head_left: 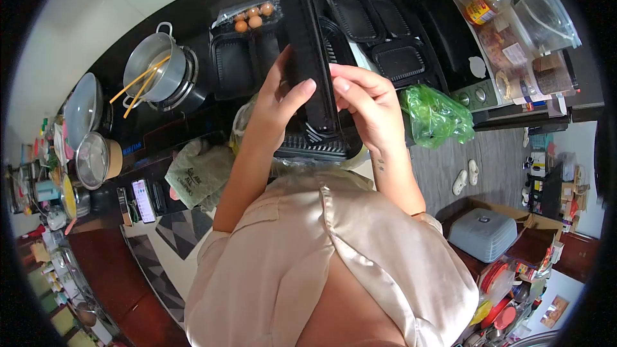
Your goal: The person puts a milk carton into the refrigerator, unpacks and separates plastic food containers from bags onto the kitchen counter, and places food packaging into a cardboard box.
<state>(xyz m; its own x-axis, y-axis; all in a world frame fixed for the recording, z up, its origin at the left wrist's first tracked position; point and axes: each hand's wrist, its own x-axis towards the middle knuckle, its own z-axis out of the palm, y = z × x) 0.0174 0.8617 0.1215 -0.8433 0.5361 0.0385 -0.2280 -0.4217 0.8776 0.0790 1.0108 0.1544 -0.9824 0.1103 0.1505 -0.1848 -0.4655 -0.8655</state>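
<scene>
Upright between my hands is a black plastic tray [308, 58], seen nearly edge-on. My left hand [281, 99] grips its left side, thumb and fingers pressed on it. On its right side, my right hand [369, 99] has thumb and index finger pinched together at the tray's edge. Below the hands lie more black trays [312, 148]. Behind and to the left, several eggs [255, 21] sit in clear plastic beside an empty black tray [234, 61]. Further black trays [357, 18] lie at the back right, near a green plastic bag [434, 115] beside my right wrist.
A pot [154, 67] with chopsticks [143, 83] stands on a burner at the left. Lower left are a steel bowl [93, 159], a phone [143, 201] and a crumpled bag [196, 173]. Clear tubs [508, 45] stand at the far right.
</scene>
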